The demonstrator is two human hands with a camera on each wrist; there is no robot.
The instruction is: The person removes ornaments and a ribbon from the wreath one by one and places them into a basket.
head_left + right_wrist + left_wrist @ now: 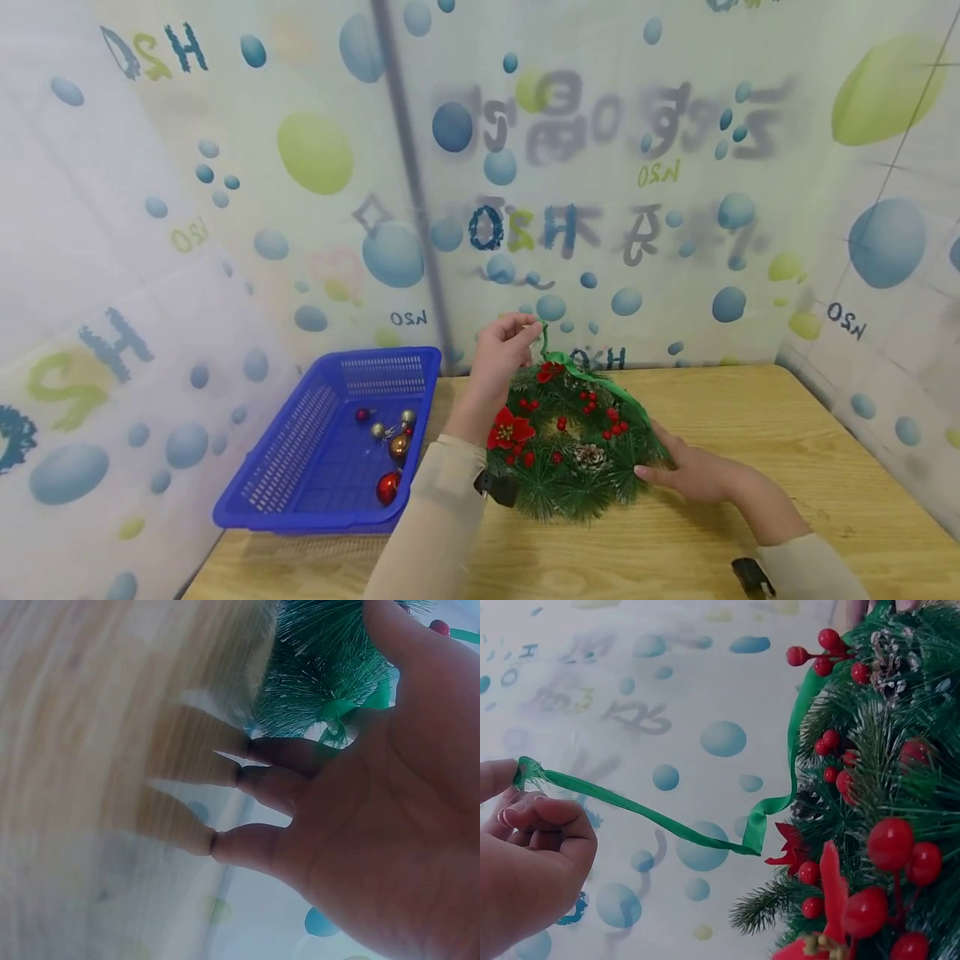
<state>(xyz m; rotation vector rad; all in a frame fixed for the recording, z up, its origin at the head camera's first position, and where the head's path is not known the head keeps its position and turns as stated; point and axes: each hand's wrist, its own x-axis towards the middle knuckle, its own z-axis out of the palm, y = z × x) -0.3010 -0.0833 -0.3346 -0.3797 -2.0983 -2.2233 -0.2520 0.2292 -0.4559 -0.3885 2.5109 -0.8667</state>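
Note:
A green pine Christmas wreath [551, 493] with red berries, a red poinsettia [512, 429] and pinecones [589, 456] leans tilted over the wooden table. From its upper edge a green ribbon [641, 811] stretches to my left hand [501, 360], which pinches the frayed end between thumb and index finger. My right hand [701, 473] grips the wreath's right edge, its thumb in front. In the right wrist view, several fingertips of this hand touch the tabletop, and a knotted piece of ribbon [339, 712] shows beside the index finger.
Left of the wreath, a blue plastic basket [281, 523] stands on the table [750, 400]. Inside lie a red bauble [387, 488], a copper bauble [400, 447] and several smaller ones. A patterned curtain [480, 275] hangs behind the table and at both sides.

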